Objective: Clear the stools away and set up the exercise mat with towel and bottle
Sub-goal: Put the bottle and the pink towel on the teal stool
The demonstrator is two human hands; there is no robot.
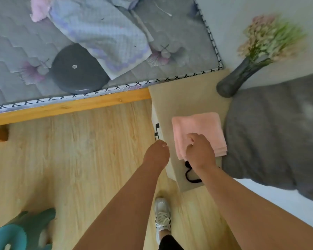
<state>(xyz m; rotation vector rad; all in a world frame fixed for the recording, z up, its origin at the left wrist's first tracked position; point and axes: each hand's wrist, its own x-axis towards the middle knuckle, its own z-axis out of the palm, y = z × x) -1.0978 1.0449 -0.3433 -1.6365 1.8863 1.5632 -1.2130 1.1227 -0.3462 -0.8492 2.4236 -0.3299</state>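
Your right hand (200, 152) rests on the folded pink cloth towel (199, 134), fingers curled and pinching its near left part. The towel lies flat on the top of a low beige table (188, 94) that stands against the corner of the bed. Your left hand (156, 154) hangs just beside the table's left edge with the fingers drawn together; whether it grips anything, you cannot tell, though a thin black cable with a small plug (157, 131) shows just above it along that edge. A looped black cord (191, 175) lies on the table nearer you, partly under your right wrist. At the table's far right corner stands a dark grey ribbed vase (237, 78) of pink and green dried flowers, tilted in the view. A round dark grey cushion (78, 69) sits on the quilted grey mattress (11, 56) beside a folded pale lilac blanket (101, 33). On the pale wooden floor (70, 150) at lower left lies a teal rolled mat (20, 231), well apart from the towel. Your white trainer (162, 215) is planted by the table.
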